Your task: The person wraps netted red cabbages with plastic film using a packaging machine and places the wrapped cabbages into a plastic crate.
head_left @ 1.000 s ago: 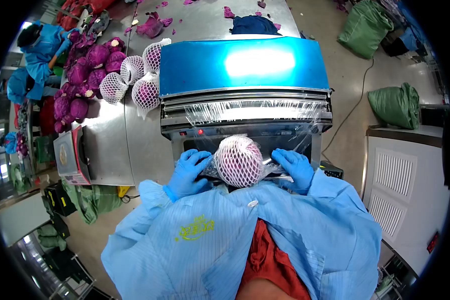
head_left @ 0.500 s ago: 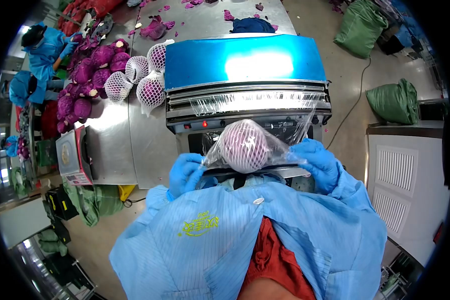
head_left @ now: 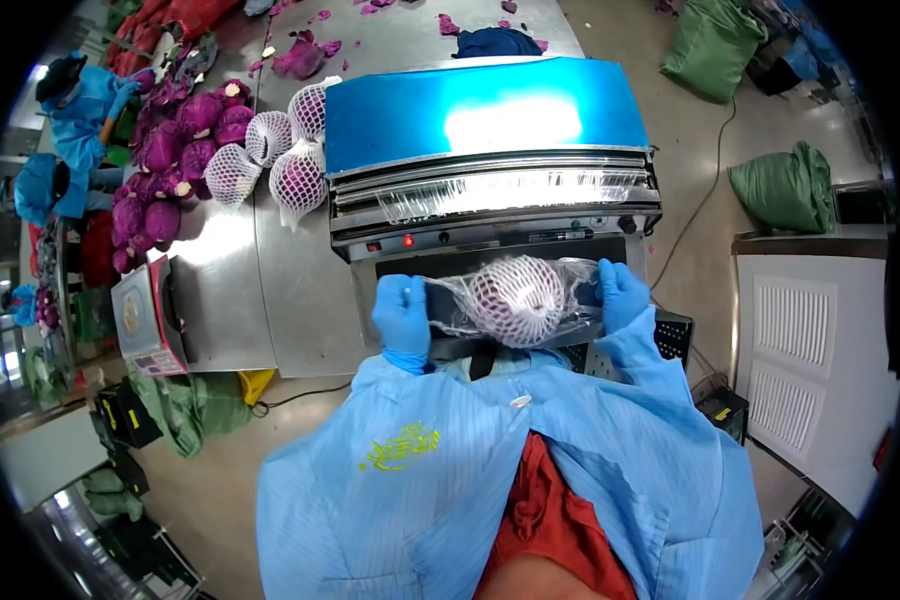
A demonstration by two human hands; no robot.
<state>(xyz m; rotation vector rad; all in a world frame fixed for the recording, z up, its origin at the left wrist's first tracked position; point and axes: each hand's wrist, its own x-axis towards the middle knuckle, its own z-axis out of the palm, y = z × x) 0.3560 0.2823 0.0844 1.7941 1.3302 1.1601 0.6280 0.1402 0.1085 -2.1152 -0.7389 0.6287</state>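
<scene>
The netted cabbage [head_left: 518, 300] is just before the front edge of the wrapping machine [head_left: 495, 222], with steel table [head_left: 305, 320] stretching leftward. Left hand [head_left: 402, 315] and right hand [head_left: 625, 297] flank the cabbage — fingers curled, gripping the film [head_left: 577, 288].

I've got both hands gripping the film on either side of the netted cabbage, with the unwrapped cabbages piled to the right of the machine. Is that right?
Not quite: the head view shows the unwrapped cabbages piled to the left of the machine. The left hand and right hand do grip the film on either side of the netted cabbage.
</scene>
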